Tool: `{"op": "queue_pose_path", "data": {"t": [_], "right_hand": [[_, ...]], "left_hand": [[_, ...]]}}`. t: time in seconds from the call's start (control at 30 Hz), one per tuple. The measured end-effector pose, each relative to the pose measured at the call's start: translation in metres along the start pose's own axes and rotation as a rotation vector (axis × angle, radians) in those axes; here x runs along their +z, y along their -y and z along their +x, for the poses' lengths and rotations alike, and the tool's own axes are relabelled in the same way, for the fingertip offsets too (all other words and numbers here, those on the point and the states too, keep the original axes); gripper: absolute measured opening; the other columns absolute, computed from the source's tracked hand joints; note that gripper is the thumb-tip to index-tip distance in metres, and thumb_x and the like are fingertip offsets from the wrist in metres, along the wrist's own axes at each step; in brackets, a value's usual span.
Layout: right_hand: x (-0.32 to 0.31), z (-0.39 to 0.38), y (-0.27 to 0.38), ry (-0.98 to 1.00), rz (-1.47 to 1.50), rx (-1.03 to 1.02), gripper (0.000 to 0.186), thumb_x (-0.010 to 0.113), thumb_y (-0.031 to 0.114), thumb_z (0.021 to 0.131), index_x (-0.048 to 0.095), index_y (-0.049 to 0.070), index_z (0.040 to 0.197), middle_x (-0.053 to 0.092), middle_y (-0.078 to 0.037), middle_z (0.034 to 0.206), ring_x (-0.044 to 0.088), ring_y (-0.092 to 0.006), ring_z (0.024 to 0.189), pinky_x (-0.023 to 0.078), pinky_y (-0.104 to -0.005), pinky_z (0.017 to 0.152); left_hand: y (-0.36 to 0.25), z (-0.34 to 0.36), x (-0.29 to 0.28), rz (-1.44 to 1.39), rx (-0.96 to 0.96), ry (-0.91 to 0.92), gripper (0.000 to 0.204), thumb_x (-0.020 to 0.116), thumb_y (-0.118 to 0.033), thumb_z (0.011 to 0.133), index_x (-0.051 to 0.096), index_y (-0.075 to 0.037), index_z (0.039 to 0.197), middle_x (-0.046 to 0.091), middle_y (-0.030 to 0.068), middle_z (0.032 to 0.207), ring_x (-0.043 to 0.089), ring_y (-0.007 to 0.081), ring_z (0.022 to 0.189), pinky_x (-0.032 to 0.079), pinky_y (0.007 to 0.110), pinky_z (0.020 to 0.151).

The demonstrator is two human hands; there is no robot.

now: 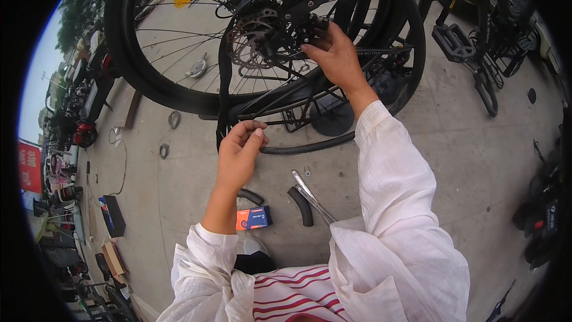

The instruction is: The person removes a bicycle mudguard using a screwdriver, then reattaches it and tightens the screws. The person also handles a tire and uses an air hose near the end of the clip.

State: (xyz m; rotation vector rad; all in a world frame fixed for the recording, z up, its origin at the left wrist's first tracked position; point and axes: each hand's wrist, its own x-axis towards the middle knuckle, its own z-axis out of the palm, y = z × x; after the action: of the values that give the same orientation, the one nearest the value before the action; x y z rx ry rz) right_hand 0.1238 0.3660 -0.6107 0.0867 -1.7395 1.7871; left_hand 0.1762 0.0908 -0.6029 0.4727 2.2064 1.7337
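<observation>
A bicycle wheel [179, 103] with black tyre and spokes stands in front of me, with a drilled brake disc [253, 37] at its hub. Beside the disc, my right hand [339, 60] closes thumb and fingers on the black brake caliper [314, 27]; the fingertips are partly hidden behind it. Lower and to the left, my left hand [241, 149] is pinched at the fingertips. A thin black cable [286, 122] runs rightward from that pinch, just below the wheel. Black tubing [223, 92] hangs down behind the left hand.
On the concrete lie an orange-and-blue box [253, 218], a shiny metal tool [311, 196], short black hose pieces [300, 206] and wire coils [174, 119]. A pedal [454, 43] juts out at right. Black bags [539, 218] lie at far right; parked scooters [89, 101] line the left.
</observation>
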Motion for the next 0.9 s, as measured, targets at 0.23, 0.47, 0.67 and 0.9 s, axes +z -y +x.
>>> {"op": "queue_pose_path", "data": {"t": [0.23, 0.47, 0.67, 0.9], "right_hand": [[0.000, -0.003, 0.001, 0.007, 0.077, 0.067, 0.052, 0.072, 0.000, 0.082, 0.051, 0.000, 0.130, 0.062, -0.012, 0.120, 0.062, -0.0173, 0.109, 0.053, -0.0290, 0.089], [0.003, -0.001, -0.011, -0.032, 0.026, -0.013, 0.047, 0.072, 0.001, 0.081, 0.054, -0.001, 0.124, 0.065, -0.012, 0.116, 0.065, -0.0186, 0.105, 0.055, -0.0303, 0.086], [0.005, 0.000, -0.025, -0.148, -0.056, -0.109, 0.041, 0.076, 0.014, 0.076, 0.062, -0.001, 0.111, 0.072, -0.014, 0.099, 0.072, -0.0235, 0.088, 0.056, -0.0335, 0.080], [0.001, 0.000, -0.026, -0.148, -0.173, -0.106, 0.052, 0.076, 0.015, 0.072, 0.059, -0.002, 0.118, 0.070, -0.017, 0.096, 0.071, -0.0265, 0.082, 0.055, -0.0353, 0.077]], "left_hand": [[0.001, 0.001, 0.001, 0.001, -0.010, -0.010, 0.020, 0.057, -0.019, 0.098, 0.064, -0.003, 0.110, 0.066, 0.0020, 0.090, 0.060, 0.0081, 0.083, 0.045, 0.023, 0.071], [0.002, 0.001, 0.000, 0.058, -0.016, 0.017, 0.021, 0.056, -0.019, 0.099, 0.064, -0.003, 0.110, 0.066, 0.0027, 0.089, 0.059, 0.0079, 0.082, 0.045, 0.022, 0.070], [0.001, -0.001, 0.009, 0.073, -0.032, 0.012, 0.021, 0.056, -0.018, 0.099, 0.063, -0.002, 0.111, 0.067, 0.0019, 0.089, 0.059, 0.0072, 0.083, 0.045, 0.022, 0.072], [0.003, -0.001, 0.015, 0.105, -0.033, 0.016, 0.022, 0.056, -0.018, 0.099, 0.064, -0.001, 0.112, 0.067, 0.0021, 0.089, 0.059, 0.0070, 0.083, 0.045, 0.022, 0.072]]}}
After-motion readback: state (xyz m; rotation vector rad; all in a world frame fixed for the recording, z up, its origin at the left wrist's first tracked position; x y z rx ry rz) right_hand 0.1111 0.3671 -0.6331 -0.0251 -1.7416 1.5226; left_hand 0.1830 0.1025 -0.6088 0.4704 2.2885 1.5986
